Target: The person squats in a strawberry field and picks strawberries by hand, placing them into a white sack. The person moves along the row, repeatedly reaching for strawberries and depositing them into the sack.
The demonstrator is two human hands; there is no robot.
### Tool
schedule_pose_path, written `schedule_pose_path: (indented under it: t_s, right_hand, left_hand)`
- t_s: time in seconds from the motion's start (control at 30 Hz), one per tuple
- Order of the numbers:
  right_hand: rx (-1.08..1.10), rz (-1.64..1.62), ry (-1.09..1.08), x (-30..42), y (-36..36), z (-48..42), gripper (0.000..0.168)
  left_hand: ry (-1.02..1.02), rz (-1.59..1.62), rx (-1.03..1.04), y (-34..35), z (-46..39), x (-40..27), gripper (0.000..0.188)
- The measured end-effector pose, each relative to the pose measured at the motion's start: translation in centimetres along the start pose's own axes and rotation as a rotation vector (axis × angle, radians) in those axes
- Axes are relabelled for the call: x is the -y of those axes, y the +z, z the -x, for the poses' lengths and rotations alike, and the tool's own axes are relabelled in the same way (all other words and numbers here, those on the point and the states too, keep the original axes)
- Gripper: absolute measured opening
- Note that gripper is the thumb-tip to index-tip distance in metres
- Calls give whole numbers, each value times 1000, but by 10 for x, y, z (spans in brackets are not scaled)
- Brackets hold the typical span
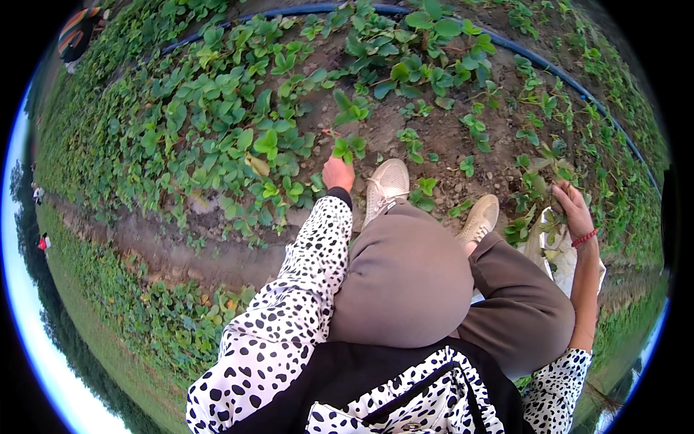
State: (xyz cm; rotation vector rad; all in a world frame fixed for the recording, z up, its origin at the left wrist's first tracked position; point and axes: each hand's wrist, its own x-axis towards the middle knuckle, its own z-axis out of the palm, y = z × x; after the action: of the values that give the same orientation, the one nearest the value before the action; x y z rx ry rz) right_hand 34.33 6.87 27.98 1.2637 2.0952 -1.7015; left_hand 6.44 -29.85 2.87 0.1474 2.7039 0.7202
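Observation:
My left hand [338,173] is low over the soil just left of my shoe, its fingers at a small green strawberry plant [348,147] whose leaves hide the fingertips. Raised at the right, my right hand [573,208] pinches a few uprooted-looking strawberry plantlets [547,169] with drooping leaves. A red bead bracelet circles that wrist. Beneath and beside the right hand lies a white bag [566,266], partly hidden by my forearm and leg, with some leaves over it.
Dense strawberry plants [190,119] spread across the left, and scattered small ones stand in bare soil around my beige shoes [389,179]. A dark blue hose [520,50] curves across the far side. Another person [76,37] bends among plants at the upper left.

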Motion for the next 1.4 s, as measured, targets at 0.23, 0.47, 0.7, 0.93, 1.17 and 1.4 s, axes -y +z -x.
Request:
schedule_pose_path:
  t_s: [0.23, 0.47, 0.7, 0.93, 1.17, 1.4]
  right_hand:
    - [-153, 175, 191, 1, 15, 0, 50]
    - [40, -37, -97, -25, 35, -32, 31]
    - [114, 202, -330, 28, 36, -14, 46]
    - [421, 393, -587, 128, 80, 31, 28]
    - [80, -237, -827, 151, 70, 80, 26]
    - [-319, -780, -940, 156, 75, 108, 33]
  left_hand:
    - [217, -296, 59, 40, -10, 42, 20]
    - [16, 339, 278, 26, -10, 46, 15]
    - [364, 834, 502, -27, 5, -83, 9]
    - [817, 1135, 928, -169, 120, -310, 4]
    - [1031, 960, 522, -197, 146, -346, 6]
    - [922, 1158, 470, -207, 218, -376, 6]
